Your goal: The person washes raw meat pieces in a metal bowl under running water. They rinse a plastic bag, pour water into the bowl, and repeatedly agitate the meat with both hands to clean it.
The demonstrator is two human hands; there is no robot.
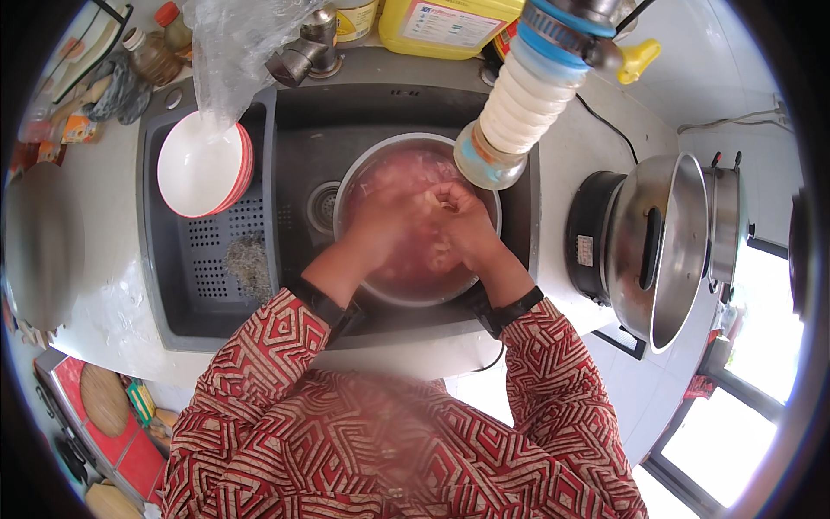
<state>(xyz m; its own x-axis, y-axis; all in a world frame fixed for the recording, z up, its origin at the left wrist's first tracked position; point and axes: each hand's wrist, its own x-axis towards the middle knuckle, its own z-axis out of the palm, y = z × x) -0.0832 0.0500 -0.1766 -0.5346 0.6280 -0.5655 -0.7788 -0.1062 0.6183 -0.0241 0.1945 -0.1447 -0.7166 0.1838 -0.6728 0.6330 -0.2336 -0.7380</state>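
A round metal basin (418,302) stands in the sink's larger bowl. It holds cloudy reddish water (408,276) and pale pink pieces that look like raw meat (399,170). My left hand (382,224) reaches over the basin's middle, its fingers blurred and partly lost in the haze. Facing it, my right hand (468,220) has curled fingers that meet the left fingertips. Something pale shows by the fingertips, but blur hides whether it is meat or a finger. Another pale lump (443,256) lies just below the right palm.
A ribbed faucet extension hose (528,97) hangs over the basin's upper right rim. Stacked red-rimmed bowls (194,165) and a wire scrubber (248,266) sit in the left drainer. A clear plastic bag (240,52) hangs above them. Steel pans (661,259) stand right of the sink.
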